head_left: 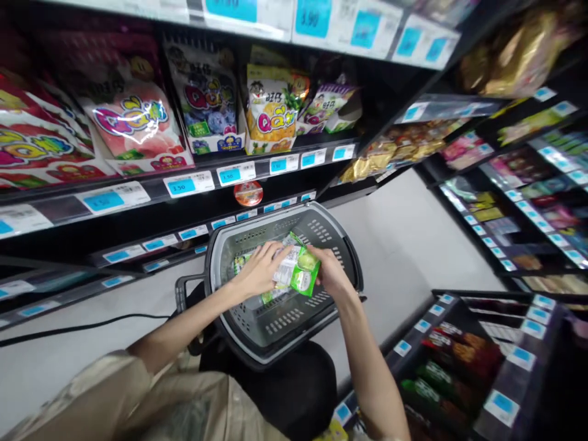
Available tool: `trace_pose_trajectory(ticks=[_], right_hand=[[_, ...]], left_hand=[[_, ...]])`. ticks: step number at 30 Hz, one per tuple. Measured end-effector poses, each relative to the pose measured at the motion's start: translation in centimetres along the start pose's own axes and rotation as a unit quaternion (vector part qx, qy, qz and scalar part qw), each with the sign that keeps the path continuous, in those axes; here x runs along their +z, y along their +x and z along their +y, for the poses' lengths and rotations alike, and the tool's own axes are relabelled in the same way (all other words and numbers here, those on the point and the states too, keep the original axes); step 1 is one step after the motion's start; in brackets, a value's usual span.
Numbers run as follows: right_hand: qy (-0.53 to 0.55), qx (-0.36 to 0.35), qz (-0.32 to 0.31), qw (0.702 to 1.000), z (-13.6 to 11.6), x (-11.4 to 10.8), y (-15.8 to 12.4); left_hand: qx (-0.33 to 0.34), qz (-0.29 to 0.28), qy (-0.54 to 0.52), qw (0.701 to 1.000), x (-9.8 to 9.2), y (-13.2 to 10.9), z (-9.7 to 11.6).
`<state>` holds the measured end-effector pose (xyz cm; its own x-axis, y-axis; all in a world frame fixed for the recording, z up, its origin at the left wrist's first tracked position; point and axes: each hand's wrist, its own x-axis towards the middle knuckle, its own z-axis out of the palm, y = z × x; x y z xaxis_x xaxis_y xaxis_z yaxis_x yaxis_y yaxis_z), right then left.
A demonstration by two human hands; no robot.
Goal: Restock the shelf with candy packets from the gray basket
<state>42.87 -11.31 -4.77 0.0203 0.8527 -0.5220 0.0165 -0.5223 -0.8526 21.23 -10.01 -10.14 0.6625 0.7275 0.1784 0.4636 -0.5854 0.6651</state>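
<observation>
The right hand (331, 269) is closed on the right edge of a green-and-white packet (306, 269). The left hand (260, 269) lies against the packet's left part with the fingers extended across it; its thumb is not clearly shown, so whether it grips or only rests cannot be told.

The packet is positioned over the open mouth of a grey shopping basket (294, 321), inside the outline of the rim, and is tilted. Contact between the packet and the contents below cannot be confirmed. At least one other packet (273, 296) lies in the basket beneath the left hand, partly covered. The basket handle (181, 294) projects at the left end. The support under the basket cannot be identified.

Beyond the basket, a shelf (264, 166) carries a pink candy bag (138, 122) and a yellow candy bag (271, 116), side by side with others. A red round tub (248, 193) stands below that shelf.

Step in hand, as judged: two-handed handling of the packet above the basket, release not yet made. The next move calls for a secure hold on the right edge, a small controlled motion, and the left fingers clear of the covered packet.
</observation>
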Motion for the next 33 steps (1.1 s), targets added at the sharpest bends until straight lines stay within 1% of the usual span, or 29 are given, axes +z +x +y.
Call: trace_pose_trajectory(ticks=[2,4,5,7,9,10,11,12,13,14,15,16,17,18,19,20,21,22,24,26,28,29,31,33], right_hand=[[0.077,-0.056,0.029,0.995,-0.6,-0.2,-0.8],[0.099,-0.129,0.052,0.985,-1.0,-0.1,-1.8],[0.085,-0.162,0.061,0.981,-1.0,0.0,-2.2],[0.031,-0.206,0.064,0.976,-0.5,0.5,-2.8],[-0.011,-0.224,0.070,0.972,0.1,0.8,-2.9],[-0.014,-0.227,0.084,0.970,0.4,0.8,-2.8],[-0.005,-0.229,0.109,0.967,0.6,0.5,-2.7],[0.017,-0.227,0.137,0.964,0.8,0.0,-2.6],[0.051,-0.223,0.163,0.960,0.9,-0.7,-2.5],[0.092,-0.217,0.183,0.954,0.9,-1.6,-2.5],[0.134,-0.211,0.198,0.948,1.1,-2.6,-2.6],[0.172,-0.208,0.212,0.939,1.2,-3.6,-2.7],[0.200,-0.207,0.223,0.931,1.5,-4.5,-2.9],[0.219,-0.207,0.233,0.925,1.8,-5.3,-3.2],[0.230,-0.206,0.241,0.920,2.2,-5.9,-3.4],[0.236,-0.204,0.246,0.918,2.6,-6.4,-3.7],[0.239,-0.200,0.247,0.918,3.0,-6.8,-3.9],[0.241,-0.197,0.246,0.918,3.3,-7.1,-4.1],[0.237,-0.204,0.234,0.921,3.4,-7.5,-4.4],[0.222,-0.227,0.211,0.925,2.9,-7.9,-4.4],[0.198,-0.249,0.184,0.930,1.4,-8.5,-3.9],[0.185,-0.259,0.176,0.931,0.4,-8.8,-3.5],[0.159,-0.286,0.180,0.927,-2.2,-9.3,-2.4],[0.138,-0.323,0.200,0.915,-5.3,-9.8,-0.7]], left_hand=[[-0.020,0.011,-0.066,0.998,-0.7,0.6,0.3],[-0.050,0.023,-0.128,0.990,-1.0,1.3,0.6],[-0.059,0.026,-0.146,0.987,-1.0,1.8,0.9],[-0.055,0.024,-0.158,0.986,-0.7,2.9,1.8],[-0.034,0.010,-0.159,0.987,-0.5,4.5,3.1],[-0.025,0.000,-0.159,0.987,-0.6,5.4,3.9],[-0.011,-0.018,-0.159,0.987,-0.9,6.5,4.6],[0.013,-0.050,-0.157,0.986,-1.3,7.7,5.3],[0.047,-0.093,-0.156,0.982,-2.0,9.2,6.0],[0.087,-0.140,-0.156,0.974,-2.8,10.9,6.5],[0.122,-0.174,-0.156,0.965,-3.8,12.8,6.9],[0.147,-0.186,-0.149,0.960,-4.7,14.9,7.1],[0.152,-0.161,-0.132,0.966,-5.6,17.2,7.2],[0.140,-0.098,-0.094,0.981,-6.4,19.7,7.2],[0.121,-0.019,-0.031,0.992,-7.0,22.2,7.1],[0.102,0.055,0.043,0.992,-7.5,24.6,6.9],[0.091,0.108,0.118,0.983,-7.8,26.9,6.5],[0.088,0.136,0.185,0.969,-8.0,29.1,6.1],[0.090,0.149,0.287,0.942,-8.2,32.4,5.0],[0.092,0.150,0.347,0.921,-8.1,34.3,4.0],[0.085,0.168,0.376,0.907,-7.9,35.2,3.3],[0.076,0.184,0.383,0.902,-7.8,35.4,3.1],[0.059,0.212,0.392,0.893,-7.7,35.4,2.9],[0.066,0.212,0.406,0.886,-7.6,35.2,2.9]])
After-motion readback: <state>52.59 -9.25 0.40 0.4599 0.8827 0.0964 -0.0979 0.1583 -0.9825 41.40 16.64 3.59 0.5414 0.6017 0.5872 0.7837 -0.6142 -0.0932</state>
